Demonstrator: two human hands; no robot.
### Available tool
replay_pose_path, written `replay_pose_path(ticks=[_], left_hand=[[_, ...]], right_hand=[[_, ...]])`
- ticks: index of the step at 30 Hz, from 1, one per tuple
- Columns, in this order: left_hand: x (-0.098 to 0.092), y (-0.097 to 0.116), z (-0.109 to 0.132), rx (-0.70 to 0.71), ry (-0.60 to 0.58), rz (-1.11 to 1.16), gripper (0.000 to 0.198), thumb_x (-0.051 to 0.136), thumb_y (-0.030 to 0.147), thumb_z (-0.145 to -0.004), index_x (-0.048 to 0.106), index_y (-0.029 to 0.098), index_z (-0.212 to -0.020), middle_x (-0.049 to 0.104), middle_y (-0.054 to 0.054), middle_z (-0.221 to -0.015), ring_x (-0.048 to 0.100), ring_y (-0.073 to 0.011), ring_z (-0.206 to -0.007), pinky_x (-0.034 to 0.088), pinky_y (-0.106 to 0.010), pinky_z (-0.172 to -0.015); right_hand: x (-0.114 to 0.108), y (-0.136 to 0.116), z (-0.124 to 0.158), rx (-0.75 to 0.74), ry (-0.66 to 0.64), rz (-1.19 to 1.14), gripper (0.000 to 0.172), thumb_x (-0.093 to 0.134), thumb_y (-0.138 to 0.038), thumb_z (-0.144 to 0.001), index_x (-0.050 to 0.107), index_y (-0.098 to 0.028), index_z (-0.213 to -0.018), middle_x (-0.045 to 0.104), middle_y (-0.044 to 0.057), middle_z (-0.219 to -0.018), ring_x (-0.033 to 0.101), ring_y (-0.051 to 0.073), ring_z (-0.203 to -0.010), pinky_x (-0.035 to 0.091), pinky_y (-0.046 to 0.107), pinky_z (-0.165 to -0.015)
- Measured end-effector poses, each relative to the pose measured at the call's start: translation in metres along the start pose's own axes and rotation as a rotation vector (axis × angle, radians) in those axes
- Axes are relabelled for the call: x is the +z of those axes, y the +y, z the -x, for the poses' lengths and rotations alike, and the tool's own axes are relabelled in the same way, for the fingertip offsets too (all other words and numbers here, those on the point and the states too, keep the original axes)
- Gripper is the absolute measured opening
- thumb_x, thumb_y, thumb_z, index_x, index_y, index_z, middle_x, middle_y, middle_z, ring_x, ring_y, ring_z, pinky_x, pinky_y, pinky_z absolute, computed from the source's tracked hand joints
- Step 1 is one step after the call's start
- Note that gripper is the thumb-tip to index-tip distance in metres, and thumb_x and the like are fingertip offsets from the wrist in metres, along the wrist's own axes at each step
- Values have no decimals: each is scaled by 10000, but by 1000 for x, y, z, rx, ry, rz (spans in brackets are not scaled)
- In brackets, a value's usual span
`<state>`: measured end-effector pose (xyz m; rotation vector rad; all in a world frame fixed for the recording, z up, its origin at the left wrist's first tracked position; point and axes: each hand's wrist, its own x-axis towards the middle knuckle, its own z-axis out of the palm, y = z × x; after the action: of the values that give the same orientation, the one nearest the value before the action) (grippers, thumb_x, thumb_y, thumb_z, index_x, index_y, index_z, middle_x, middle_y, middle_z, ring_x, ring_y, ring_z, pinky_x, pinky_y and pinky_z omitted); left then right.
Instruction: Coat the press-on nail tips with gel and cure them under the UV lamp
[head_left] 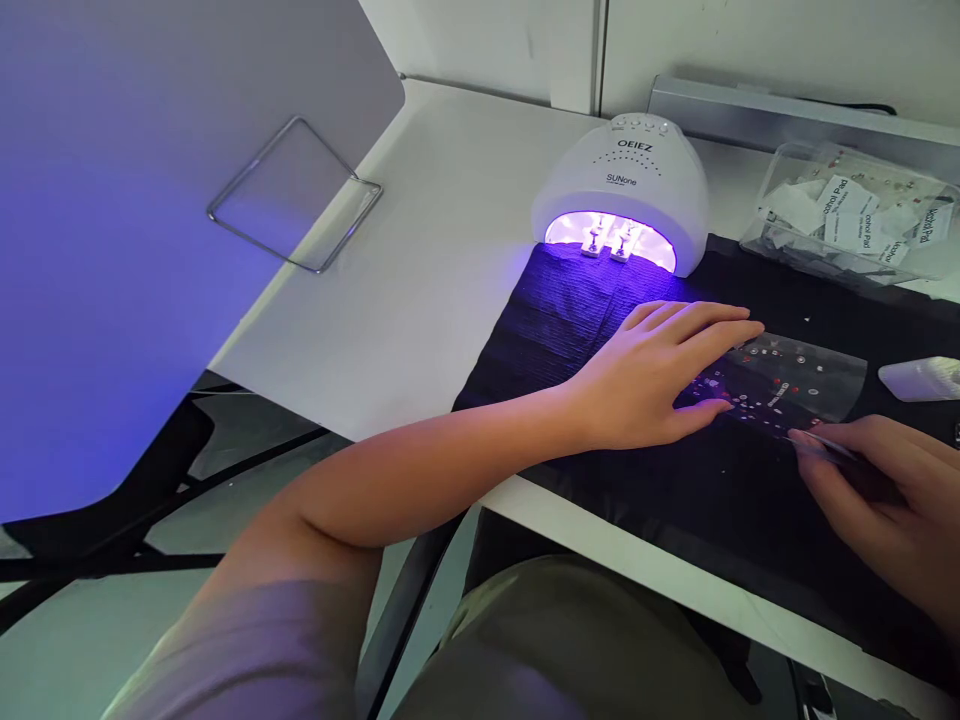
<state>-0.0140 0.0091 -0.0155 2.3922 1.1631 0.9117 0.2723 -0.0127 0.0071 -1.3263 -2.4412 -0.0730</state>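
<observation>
My left hand (660, 375) reaches across the black cloth, fingers stretched out and thumb apart. Its fingertips and thumb rest at the left end of a clear nail sticker sheet (832, 375) dotted with small red, white and dark designs. At the sheet's lower right edge, my right hand (892, 500) pinches a pair of thin metal tweezers (829, 445), their tips pointing left at the sheet. Part of the tweezers is hidden by the fingers. Beyond my left hand stands a white nail lamp (626, 190), lit purple inside, with two small stands (606, 240) in its opening.
A clear plastic box (847, 215) of alcohol pad packets sits at the back right. A white object (922, 380) lies at the right edge. The black cloth (720, 500) covers the white table (427, 220). A large panel (150, 200) with a wire frame (296, 195) fills the left.
</observation>
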Motion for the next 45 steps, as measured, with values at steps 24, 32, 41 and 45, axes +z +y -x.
replay_pose_path(ticks=[24,32,41,45], left_hand=[[4,-3,0,25,33,-15,478,573,238,-1087,570,146,-1556,614,-161,-1605,585,-259,-1511,439,-450,-1299],[6,-5,2,24,31,42,481,539,229,-1096,536,179,-1574,554,-170,-1671,560,-270,-1551,485,-494,-1280],[6,-6,1,36,49,100,485,564,212,-1094,524,168,-1576,491,-194,-1718,562,-289,-1552,540,-500,-1279],[5,-5,0,22,25,145,482,562,202,-1097,518,186,-1577,472,-196,-1732,549,-314,-1581,567,-523,-1282]], right_hand=[[-1,3,2,-23,13,25,523,447,-656,-1093,725,-244,-927,723,-31,-668,627,145,-449,351,267,-371],[0,4,3,5,-7,16,502,461,-665,-1082,723,-261,-937,768,-29,-722,680,168,-498,410,279,-400],[0,2,2,-18,9,40,502,434,-652,-1096,707,-260,-943,764,-27,-713,691,181,-502,420,282,-383],[-3,2,-1,-54,8,51,514,412,-655,-1104,693,-261,-930,758,-26,-696,679,174,-480,412,275,-361]])
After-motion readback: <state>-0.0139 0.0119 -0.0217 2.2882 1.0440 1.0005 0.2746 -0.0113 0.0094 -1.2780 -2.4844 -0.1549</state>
